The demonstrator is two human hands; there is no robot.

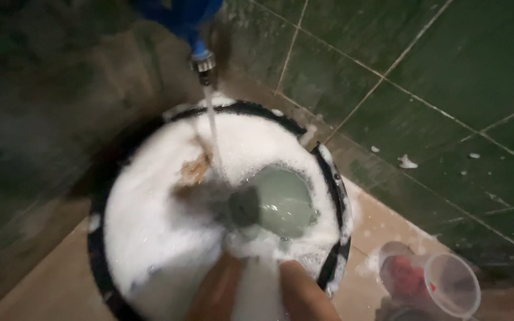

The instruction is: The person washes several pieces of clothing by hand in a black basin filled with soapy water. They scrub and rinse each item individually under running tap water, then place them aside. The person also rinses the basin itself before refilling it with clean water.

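A black tub [97, 261] stands under a blue tap [196, 35] and is heaped with white foam [150, 220]. A thin stream of water [212, 131] falls from the tap into it. Pale greenish water [284, 202] shows through a gap in the foam, with a dark grey wet lump [244, 206] at its left edge. My left hand [224, 267] and my right hand [290, 273] reach in from the bottom edge, side by side. Foam covers the fingers of both, so what they hold is hidden.
Dark green wall tiles [447, 89] flecked with foam rise behind the tub. Beige floor tiles [49, 279] lie around it. A clear plastic cup [441, 285] with something red inside lies at the lower right, near the tub.
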